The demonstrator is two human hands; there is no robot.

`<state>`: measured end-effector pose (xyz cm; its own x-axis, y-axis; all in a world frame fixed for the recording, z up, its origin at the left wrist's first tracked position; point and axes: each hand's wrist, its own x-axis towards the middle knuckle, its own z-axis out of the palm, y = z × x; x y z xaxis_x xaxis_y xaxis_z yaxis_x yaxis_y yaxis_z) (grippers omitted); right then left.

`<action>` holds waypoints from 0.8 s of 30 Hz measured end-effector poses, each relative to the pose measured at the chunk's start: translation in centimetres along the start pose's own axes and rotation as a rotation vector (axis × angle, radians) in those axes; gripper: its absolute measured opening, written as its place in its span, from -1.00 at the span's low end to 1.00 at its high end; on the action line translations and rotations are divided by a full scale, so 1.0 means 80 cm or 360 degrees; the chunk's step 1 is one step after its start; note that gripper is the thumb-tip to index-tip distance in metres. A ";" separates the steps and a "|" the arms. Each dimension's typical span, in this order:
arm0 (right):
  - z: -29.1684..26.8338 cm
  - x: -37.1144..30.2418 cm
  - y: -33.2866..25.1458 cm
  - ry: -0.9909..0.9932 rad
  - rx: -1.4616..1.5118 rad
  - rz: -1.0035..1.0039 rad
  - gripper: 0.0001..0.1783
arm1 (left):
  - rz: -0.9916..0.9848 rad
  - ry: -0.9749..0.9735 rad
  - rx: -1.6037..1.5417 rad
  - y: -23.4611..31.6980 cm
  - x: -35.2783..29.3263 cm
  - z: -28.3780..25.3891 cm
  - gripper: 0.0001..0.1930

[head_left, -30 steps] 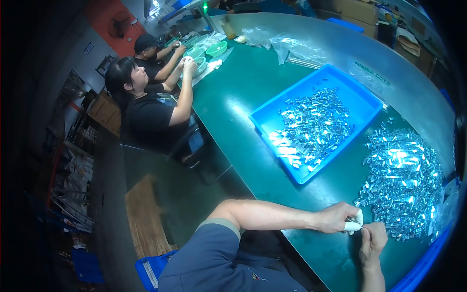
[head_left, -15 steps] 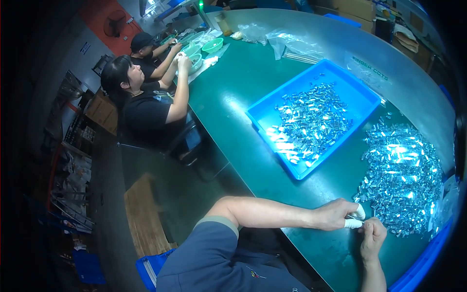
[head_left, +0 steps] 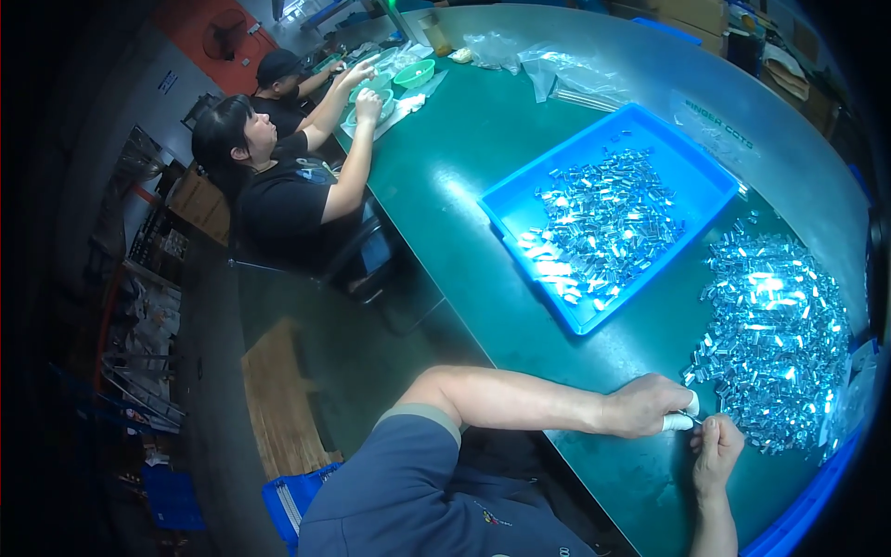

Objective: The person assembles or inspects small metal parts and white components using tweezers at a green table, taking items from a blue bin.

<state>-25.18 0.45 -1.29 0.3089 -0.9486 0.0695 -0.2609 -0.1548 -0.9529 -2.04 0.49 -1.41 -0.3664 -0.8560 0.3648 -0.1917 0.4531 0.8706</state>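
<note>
A small slim piece sits between the two hands, its finer shape too small to tell. The left hand pinches it between two fingertips in white covers. The right hand meets it from the other side, thumb and fingers bunched; whether they grip it too, I cannot tell. Just beyond the fingers and to their right spreads a heap of shiny metal pieces, loose on the green tabletop that runs beneath both hands. Farther ahead of the fingers and to their left stands a blue tray, with similar pieces scattered inside it. Past the tray, well away from the fingers, lie clear plastic bags. Far to the left of the fingers, a co-worker in black sits along the table edge near a green bowl
</note>
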 end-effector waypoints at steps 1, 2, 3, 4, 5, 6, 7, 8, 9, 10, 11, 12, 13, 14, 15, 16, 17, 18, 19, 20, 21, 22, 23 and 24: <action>-0.001 0.001 0.001 -0.0029 0.0003 0.0017 -0.61 | 0.0119 0.0058 0.0022 0.000 0.002 0.001 -0.78; -0.001 0.002 0.001 -0.0057 0.0006 0.0032 -0.60 | 0.0120 0.0055 0.0022 0.001 0.001 0.000 -0.78; -0.001 0.002 0.002 -0.0055 0.0006 0.0031 -0.60 | 0.0036 0.0045 0.0016 0.002 0.001 0.000 -0.79; 0.001 0.002 0.004 -0.0025 0.0036 0.0021 -0.61 | -0.0045 0.0034 0.0011 0.005 0.000 -0.002 -0.79; 0.003 0.002 0.006 0.0004 0.0066 0.0009 -0.62 | -0.0039 0.0032 0.0014 0.006 0.001 -0.003 -0.79; 0.007 0.002 0.005 0.0007 0.0067 0.0003 -0.62 | -0.0081 0.0041 0.0040 0.006 0.000 -0.003 -0.78; 0.013 0.001 0.003 0.0062 0.0047 -0.0075 -0.65 | -0.0128 0.0050 0.0065 0.006 -0.001 -0.003 -0.78; 0.016 0.000 0.002 0.0117 0.0026 -0.0152 -0.68 | -0.0126 0.0050 0.0069 0.006 -0.002 -0.004 -0.78; 0.015 -0.001 0.002 0.0117 0.0029 -0.0156 -0.68 | -0.0100 0.0043 0.0114 0.004 -0.003 -0.005 -0.78; 0.010 -0.001 0.003 0.0070 0.0039 -0.0145 -0.70 | -0.0066 0.0031 0.0151 0.004 -0.002 -0.005 -0.79; 0.006 -0.002 0.003 0.0025 0.0048 -0.0132 -0.72 | -0.0057 0.0024 0.0145 0.004 -0.003 -0.005 -0.79; 0.005 -0.006 0.003 0.0038 0.0040 -0.0129 -0.72 | -0.0042 0.0023 0.0100 0.005 -0.005 -0.003 -0.79; 0.004 -0.009 0.004 0.0157 0.0125 -0.0053 -0.72 | -0.0022 0.0009 0.0050 0.005 -0.002 0.000 -0.80; 0.002 -0.013 0.006 0.0283 0.0208 0.0027 -0.71 | -0.0007 -0.0019 0.0030 0.003 -0.001 -0.001 -0.80; -0.004 -0.012 0.014 0.0335 0.0240 0.0043 -0.69 | 0.0065 0.0104 0.0114 -0.001 0.000 -0.004 -0.80; -0.008 -0.009 0.020 0.0403 0.0276 0.0071 -0.67 | 0.0133 0.0211 0.0189 0.002 0.000 -0.008 -0.80; -0.005 0.000 0.022 0.0451 0.0318 0.0087 -0.68 | -0.0007 0.0258 0.0236 0.001 -0.002 -0.019 -0.81; -0.005 0.005 0.019 0.0521 0.0346 0.0124 -0.68 | 0.0038 0.0309 0.0289 0.007 -0.001 -0.033 -0.82; -0.003 0.007 0.017 0.0550 0.0414 0.0163 -0.69 | 0.0010 0.0330 0.0470 0.014 0.001 -0.046 -0.82; 0.002 0.010 0.009 0.0570 0.0488 0.0195 -0.69 | 0.0213 0.0402 0.0611 0.018 0.006 -0.065 -0.80; -0.001 0.009 0.004 0.0475 0.0442 0.0142 -0.69 | 0.0052 0.0458 0.0675 0.023 0.006 -0.077 -0.82; 0.001 0.009 0.000 0.0453 0.0459 0.0112 -0.71 | 0.0075 0.0607 0.0780 0.022 0.007 -0.092 -0.84; 0.002 0.007 0.000 0.0444 0.0482 0.0112 -0.72 | 0.0017 0.0630 0.0927 0.023 0.008 -0.114 -0.85; -0.001 0.006 0.000 0.0438 0.0493 0.0104 -0.72 | -0.0003 0.0658 0.1041 0.028 0.019 -0.131 -0.84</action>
<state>-25.11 0.00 -1.25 0.0341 -0.9985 0.0425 0.0285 -0.0415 -0.9987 6.55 -2.39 4.56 -0.0205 -0.8220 0.5691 -0.7379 0.3966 0.5462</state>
